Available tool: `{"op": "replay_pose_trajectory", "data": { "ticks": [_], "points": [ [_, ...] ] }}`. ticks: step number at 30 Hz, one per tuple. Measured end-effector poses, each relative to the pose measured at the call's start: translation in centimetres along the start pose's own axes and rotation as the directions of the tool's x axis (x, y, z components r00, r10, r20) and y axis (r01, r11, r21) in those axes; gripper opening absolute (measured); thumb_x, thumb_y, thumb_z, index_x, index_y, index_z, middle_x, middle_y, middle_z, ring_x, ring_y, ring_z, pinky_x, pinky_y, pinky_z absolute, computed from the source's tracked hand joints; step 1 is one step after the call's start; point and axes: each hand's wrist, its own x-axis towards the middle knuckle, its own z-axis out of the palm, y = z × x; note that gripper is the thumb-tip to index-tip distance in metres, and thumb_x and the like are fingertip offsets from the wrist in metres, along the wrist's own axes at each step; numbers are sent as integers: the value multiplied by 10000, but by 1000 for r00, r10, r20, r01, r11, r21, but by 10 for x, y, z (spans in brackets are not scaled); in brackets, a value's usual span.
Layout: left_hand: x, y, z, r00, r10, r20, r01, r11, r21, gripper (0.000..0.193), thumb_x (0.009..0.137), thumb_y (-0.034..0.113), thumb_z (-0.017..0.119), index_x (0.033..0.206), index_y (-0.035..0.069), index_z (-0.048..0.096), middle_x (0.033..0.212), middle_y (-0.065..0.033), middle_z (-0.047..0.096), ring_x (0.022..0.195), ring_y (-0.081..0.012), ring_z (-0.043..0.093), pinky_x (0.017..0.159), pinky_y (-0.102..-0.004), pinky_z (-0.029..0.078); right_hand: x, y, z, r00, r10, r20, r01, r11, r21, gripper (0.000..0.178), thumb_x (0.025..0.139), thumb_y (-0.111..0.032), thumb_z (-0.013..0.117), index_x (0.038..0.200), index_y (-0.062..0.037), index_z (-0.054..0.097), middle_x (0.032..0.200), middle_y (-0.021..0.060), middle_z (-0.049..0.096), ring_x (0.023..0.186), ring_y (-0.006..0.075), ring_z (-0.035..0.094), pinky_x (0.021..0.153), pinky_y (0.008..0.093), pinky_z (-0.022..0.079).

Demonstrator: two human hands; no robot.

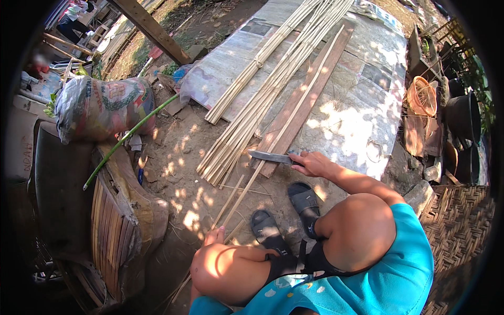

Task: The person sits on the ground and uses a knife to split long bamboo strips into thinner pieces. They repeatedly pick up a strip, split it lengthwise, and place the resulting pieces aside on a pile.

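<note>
My right hand (313, 164) is closed round the handle of a knife (270, 156), whose broad blade points left across a long, thin bamboo strip (286, 126). The strip lies lengthwise on a narrow brown wooden board (310, 105) and runs back toward me. Beside my left knee, my left hand (213, 237) is closed on the near part of the strip, with its fingers partly hidden. A second thin strip (229, 200) passes close to that hand. Left of the board lies a large pile of pale bamboo strips (262, 102), with a tied bundle (256, 64) alongside.
A flattened sheet (362, 100) lies under the board and strips. On the left are a stuffed sack (105, 107), a green stalk (131, 131) and a stack of wooden slats (110, 231). An orange basket (421, 96) and a woven panel (457, 220) are on the right.
</note>
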Motion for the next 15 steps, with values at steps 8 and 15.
{"op": "replay_pose_trajectory", "data": {
  "ticks": [8,15],
  "points": [
    [9,27,9,988,-141,-63,145,988,55,460,1046,452,565,1003,17,708,831,-233,695,807,-417,683,715,-480,508,-5,-60,25,981,-23,192,-10,986,168,419,1027,-378,587,1322,-80,604,937,247,707,878,487,679,804,540,549],
    [28,30,11,994,93,-50,-93,996,2,364,1031,384,607,1007,35,707,816,-239,667,751,-400,667,671,-455,487,1,98,-77,796,557,-238,-575,818,-9,329,1054,-370,530,1055,-50,605,794,261,702,789,494,684,725,558,551]
  ]
}}
